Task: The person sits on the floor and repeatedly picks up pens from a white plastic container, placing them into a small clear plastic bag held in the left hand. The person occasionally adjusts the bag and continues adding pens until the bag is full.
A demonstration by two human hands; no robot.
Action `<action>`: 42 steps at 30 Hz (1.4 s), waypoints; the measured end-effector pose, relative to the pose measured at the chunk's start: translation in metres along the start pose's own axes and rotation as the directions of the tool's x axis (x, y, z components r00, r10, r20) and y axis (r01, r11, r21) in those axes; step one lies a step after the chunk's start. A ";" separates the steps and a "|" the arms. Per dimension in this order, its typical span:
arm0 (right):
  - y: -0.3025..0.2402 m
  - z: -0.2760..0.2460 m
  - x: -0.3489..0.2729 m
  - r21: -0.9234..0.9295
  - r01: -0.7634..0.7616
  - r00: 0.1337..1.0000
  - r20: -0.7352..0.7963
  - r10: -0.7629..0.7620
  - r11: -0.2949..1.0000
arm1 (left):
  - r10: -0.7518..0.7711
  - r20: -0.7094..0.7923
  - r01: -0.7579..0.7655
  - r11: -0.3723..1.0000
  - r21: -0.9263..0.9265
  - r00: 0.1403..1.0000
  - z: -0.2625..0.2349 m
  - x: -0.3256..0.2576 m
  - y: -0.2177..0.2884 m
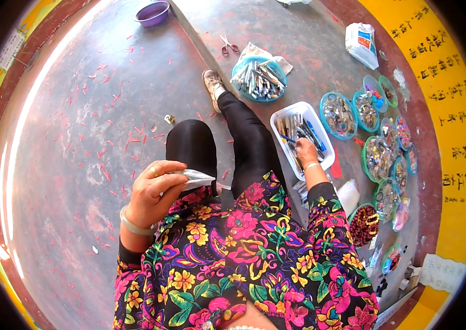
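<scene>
Reaching down to her right, the person had her right hand inside the white rectangular tray, fingers curled together among the pen-like sticks lying there; whether a stick was already pinched could not be told, since the fingertips were buried in the pile. Her left hand was raised over her left knee, thumb and fingers clamped on a small clear plastic sleeve that pointed toward her lap. She sat on the grey floor with legs in black leggings stretched out.

The step in hand looked like picking: one hand fetching a piece from the tray while the other kept the sleeve ready. The next move would seem to call for a firm pinch on a single stick, a lift clear of the others, and a steady line-up with the sleeve's mouth, which the left hand would need to keep open.

A round blue bowl of similar metallic pieces sat beyond the tray, near her shoe, with red-handled scissors just past it. A row of small round dishes curved along the floor's right edge, and red scraps lay scattered over the left side. A purple basin stood at the far edge.
</scene>
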State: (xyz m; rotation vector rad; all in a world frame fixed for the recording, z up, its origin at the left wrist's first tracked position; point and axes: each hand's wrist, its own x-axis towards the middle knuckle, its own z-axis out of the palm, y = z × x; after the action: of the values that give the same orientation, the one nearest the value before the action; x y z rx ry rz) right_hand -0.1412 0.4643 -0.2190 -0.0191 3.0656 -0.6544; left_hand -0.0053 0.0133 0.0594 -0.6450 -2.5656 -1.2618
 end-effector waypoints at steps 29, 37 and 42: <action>-0.205 -0.122 -0.126 0.363 0.539 0.673 0.358 -0.648 0.760 | 0.036 -0.058 -0.040 0.997 -0.071 0.998 -0.003 -0.012 -0.015; -0.227 -0.147 -0.105 0.112 0.800 0.598 -0.061 -0.799 0.590 | 0.040 -0.050 -0.045 0.994 -0.097 0.998 -0.003 -0.012 -0.014; -0.266 -0.183 -0.094 0.590 0.591 0.788 -0.273 -0.552 0.551 | 0.080 0.001 -0.080 0.994 -0.070 0.997 -0.007 -0.011 -0.010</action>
State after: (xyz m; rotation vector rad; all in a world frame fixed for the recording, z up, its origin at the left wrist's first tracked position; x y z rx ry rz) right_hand -0.0462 0.2979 0.0573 -1.0534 2.6238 -1.7436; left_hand -0.0001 -0.0008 0.0522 -0.7565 -2.4811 -1.3302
